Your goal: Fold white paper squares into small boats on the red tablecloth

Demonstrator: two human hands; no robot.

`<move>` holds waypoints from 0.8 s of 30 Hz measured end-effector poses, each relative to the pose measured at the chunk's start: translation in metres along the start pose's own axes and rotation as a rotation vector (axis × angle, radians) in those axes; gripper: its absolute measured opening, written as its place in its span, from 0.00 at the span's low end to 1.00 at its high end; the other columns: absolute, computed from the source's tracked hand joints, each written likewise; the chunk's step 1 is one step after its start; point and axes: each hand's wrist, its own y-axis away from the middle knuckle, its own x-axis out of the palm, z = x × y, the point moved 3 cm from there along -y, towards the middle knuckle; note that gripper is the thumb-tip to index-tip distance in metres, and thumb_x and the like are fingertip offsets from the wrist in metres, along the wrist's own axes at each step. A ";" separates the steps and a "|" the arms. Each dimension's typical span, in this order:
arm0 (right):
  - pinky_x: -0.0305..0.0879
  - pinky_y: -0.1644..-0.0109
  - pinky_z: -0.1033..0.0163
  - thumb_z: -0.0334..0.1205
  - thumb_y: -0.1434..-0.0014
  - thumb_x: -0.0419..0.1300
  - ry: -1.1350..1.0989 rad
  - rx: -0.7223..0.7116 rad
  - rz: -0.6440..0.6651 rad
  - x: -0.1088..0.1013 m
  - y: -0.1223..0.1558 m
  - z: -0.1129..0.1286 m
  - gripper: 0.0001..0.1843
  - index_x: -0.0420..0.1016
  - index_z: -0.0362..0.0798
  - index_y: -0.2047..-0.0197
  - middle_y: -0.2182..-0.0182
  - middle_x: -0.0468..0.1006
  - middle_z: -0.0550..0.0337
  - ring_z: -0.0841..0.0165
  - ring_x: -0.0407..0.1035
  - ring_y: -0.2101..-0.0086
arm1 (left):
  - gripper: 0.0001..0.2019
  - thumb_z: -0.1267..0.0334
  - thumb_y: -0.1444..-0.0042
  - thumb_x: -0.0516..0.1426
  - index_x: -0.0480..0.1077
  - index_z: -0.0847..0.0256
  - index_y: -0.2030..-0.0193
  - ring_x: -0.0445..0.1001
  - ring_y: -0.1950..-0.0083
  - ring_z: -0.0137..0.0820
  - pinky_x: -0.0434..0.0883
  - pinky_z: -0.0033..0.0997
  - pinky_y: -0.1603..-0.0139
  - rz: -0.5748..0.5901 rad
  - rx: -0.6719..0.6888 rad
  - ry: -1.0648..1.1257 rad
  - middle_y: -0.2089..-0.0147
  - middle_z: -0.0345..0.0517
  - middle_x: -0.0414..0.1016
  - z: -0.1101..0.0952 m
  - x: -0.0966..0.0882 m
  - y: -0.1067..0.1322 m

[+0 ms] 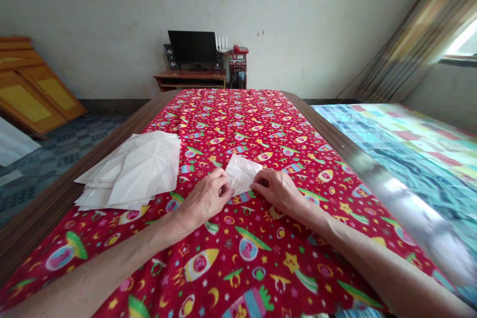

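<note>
A small folded piece of white paper [242, 173] lies on the red cloth with rocket prints [238, 129] that covers the table. My left hand [205, 198] pinches the paper's left edge with curled fingers. From the other side, my right hand [280, 190] grips its right edge, fingers pressed down on it. Both forearms rest on the cloth. To the left of my left hand a stack of creased white paper sheets [134, 170] sits partly over the cloth's edge.
The wooden table's bare edge [55, 194] shows on the left. A bed with a blue patterned cover [402, 149] runs along the right. At the far wall stand a desk with a monitor [193, 48] and speakers; yellow wooden panels [33, 94] lean at left.
</note>
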 end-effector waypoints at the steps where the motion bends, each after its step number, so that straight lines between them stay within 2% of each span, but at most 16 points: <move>1: 0.55 0.71 0.68 0.39 0.44 0.62 0.003 -0.003 0.000 0.000 0.000 0.000 0.05 0.75 0.47 0.69 0.75 0.76 0.62 0.72 0.67 0.75 | 0.11 0.72 0.44 0.54 0.61 0.62 0.77 0.63 0.73 0.23 0.63 0.23 0.71 0.005 0.004 -0.005 0.70 0.38 0.61 0.001 0.001 0.000; 3: 0.55 0.71 0.68 0.39 0.45 0.62 0.007 -0.003 -0.002 0.000 0.000 0.000 0.05 0.75 0.47 0.69 0.76 0.75 0.63 0.73 0.66 0.75 | 0.09 0.71 0.45 0.55 0.62 0.61 0.74 0.65 0.72 0.24 0.65 0.24 0.71 0.006 -0.005 -0.018 0.69 0.39 0.62 0.003 0.002 0.000; 5: 0.55 0.71 0.68 0.39 0.44 0.62 0.011 0.004 -0.002 0.001 0.000 0.000 0.05 0.75 0.48 0.69 0.75 0.75 0.62 0.72 0.67 0.75 | 0.03 0.70 0.46 0.57 0.65 0.60 0.67 0.69 0.68 0.27 0.69 0.26 0.68 -0.020 -0.018 -0.036 0.65 0.41 0.65 0.004 0.002 0.001; 8: 0.55 0.70 0.68 0.39 0.44 0.61 0.009 0.004 0.003 0.001 0.000 -0.001 0.05 0.75 0.48 0.69 0.75 0.76 0.62 0.72 0.67 0.75 | 0.17 0.69 0.44 0.56 0.64 0.58 0.47 0.73 0.57 0.33 0.73 0.31 0.58 -0.020 0.030 -0.085 0.53 0.47 0.67 0.001 0.001 0.002; 10: 0.55 0.70 0.68 0.40 0.44 0.61 0.005 0.002 0.006 0.001 0.001 -0.001 0.05 0.75 0.48 0.69 0.75 0.75 0.63 0.72 0.67 0.75 | 0.21 0.70 0.41 0.54 0.61 0.56 0.41 0.72 0.50 0.34 0.73 0.35 0.51 0.020 0.116 -0.135 0.46 0.49 0.66 -0.004 0.000 0.002; 12: 0.55 0.70 0.68 0.40 0.43 0.60 -0.001 -0.005 0.004 0.002 0.001 -0.001 0.05 0.75 0.49 0.68 0.75 0.75 0.63 0.72 0.67 0.75 | 0.19 0.71 0.39 0.51 0.63 0.56 0.41 0.69 0.44 0.36 0.70 0.38 0.46 0.054 0.217 -0.197 0.41 0.48 0.66 -0.010 -0.001 0.002; 15: 0.55 0.70 0.68 0.40 0.43 0.60 -0.007 -0.024 -0.011 0.002 0.001 -0.002 0.05 0.75 0.49 0.68 0.74 0.76 0.63 0.72 0.67 0.74 | 0.17 0.71 0.37 0.49 0.67 0.56 0.44 0.64 0.39 0.37 0.65 0.43 0.39 0.093 0.355 -0.252 0.41 0.45 0.69 -0.015 -0.001 0.002; 20: 0.56 0.71 0.69 0.39 0.42 0.60 0.013 -0.063 -0.039 0.002 0.003 -0.002 0.05 0.74 0.48 0.67 0.73 0.75 0.62 0.73 0.67 0.74 | 0.19 0.73 0.38 0.47 0.66 0.61 0.41 0.65 0.38 0.34 0.62 0.42 0.36 0.145 0.378 -0.261 0.41 0.47 0.70 -0.013 0.002 0.006; 22: 0.57 0.70 0.69 0.37 0.40 0.58 0.061 -0.147 -0.061 0.001 0.007 0.003 0.05 0.74 0.47 0.65 0.71 0.75 0.60 0.73 0.67 0.73 | 0.20 0.73 0.38 0.47 0.64 0.60 0.40 0.65 0.38 0.34 0.62 0.41 0.36 0.162 0.384 -0.262 0.40 0.47 0.69 -0.013 0.002 0.008; 24: 0.58 0.68 0.68 0.35 0.37 0.54 0.153 -0.306 -0.064 -0.001 0.012 0.011 0.08 0.75 0.47 0.62 0.68 0.75 0.57 0.71 0.68 0.70 | 0.22 0.74 0.38 0.46 0.63 0.59 0.39 0.65 0.38 0.34 0.61 0.42 0.36 0.171 0.385 -0.260 0.39 0.47 0.68 -0.013 0.001 0.009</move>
